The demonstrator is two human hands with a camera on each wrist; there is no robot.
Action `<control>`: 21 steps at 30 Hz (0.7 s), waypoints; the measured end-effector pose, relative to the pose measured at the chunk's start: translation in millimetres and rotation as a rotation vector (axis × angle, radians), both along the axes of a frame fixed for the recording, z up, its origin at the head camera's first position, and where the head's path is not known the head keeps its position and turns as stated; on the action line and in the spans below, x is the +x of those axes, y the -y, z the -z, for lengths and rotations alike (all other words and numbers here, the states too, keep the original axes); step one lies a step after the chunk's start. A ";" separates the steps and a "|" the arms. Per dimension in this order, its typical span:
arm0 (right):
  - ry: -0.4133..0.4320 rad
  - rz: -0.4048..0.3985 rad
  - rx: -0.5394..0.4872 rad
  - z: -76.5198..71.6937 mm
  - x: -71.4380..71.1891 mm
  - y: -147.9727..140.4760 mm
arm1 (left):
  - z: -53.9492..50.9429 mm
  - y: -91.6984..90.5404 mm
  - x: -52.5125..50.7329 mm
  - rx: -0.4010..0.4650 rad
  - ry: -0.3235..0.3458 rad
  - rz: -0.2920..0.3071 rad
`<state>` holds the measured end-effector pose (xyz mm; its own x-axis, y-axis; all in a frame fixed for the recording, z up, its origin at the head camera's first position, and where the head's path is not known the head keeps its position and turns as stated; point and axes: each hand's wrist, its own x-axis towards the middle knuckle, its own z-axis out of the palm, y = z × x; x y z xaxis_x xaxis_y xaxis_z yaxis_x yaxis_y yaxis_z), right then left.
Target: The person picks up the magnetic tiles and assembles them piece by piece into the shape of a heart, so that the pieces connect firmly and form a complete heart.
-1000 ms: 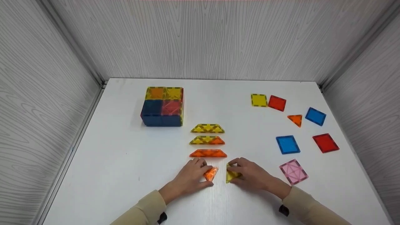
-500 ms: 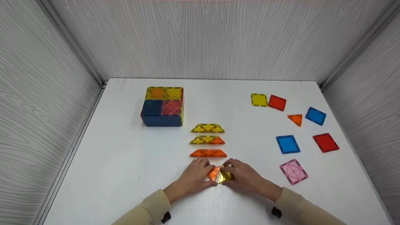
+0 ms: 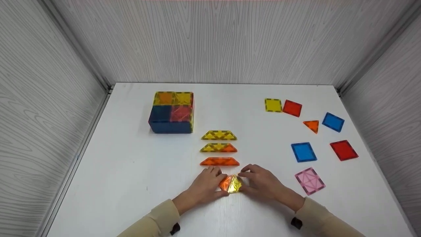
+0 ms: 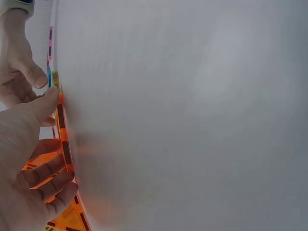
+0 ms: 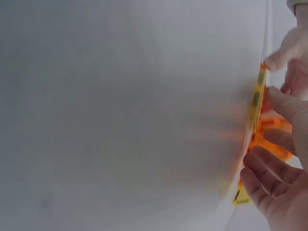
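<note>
In the head view my left hand (image 3: 204, 185) pinches an orange triangular magnetic tile (image 3: 225, 183) between thumb and fingers, near the table's front. Against its right side stands a yellow triangular magnetic tile (image 3: 235, 185), edge to edge with it. My right hand (image 3: 263, 182) is just right of the yellow tile, thumb and fingers parted; whether a fingertip still touches the tile I cannot tell. The left wrist view shows the left thumb and fingers (image 4: 48, 178) along the orange tile. In the right wrist view the right fingers (image 5: 269, 178) are loosely spread.
Behind the hands lie an orange strip (image 3: 219, 161), a yellow-orange strip (image 3: 218, 147) and a yellow strip (image 3: 219, 135) of joined triangles. A multicoloured tile box (image 3: 171, 113) stands back left. Loose tiles, among them a pink square (image 3: 310, 181) and a blue square (image 3: 303, 152), lie right.
The yellow tile came leftward in my right hand until it met the orange tile. Since then the right hand has drawn back slightly to the right, leaving the yellow tile beside the orange one.
</note>
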<state>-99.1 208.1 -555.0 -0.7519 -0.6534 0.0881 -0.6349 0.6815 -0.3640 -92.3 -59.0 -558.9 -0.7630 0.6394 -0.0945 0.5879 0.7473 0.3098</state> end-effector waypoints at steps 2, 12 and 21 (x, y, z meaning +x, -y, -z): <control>-0.013 0.040 -0.028 -0.9 -4.6 -14.3 | 0.1 1.5 0.6 -0.001 0.004 0.000; -0.060 0.318 -0.097 -12.8 -47.6 -103.0 | 0.9 8.7 2.4 0.049 -0.027 0.020; -0.063 0.506 -0.045 -17.0 -91.7 -172.5 | 0.9 10.0 -1.1 0.025 0.007 0.041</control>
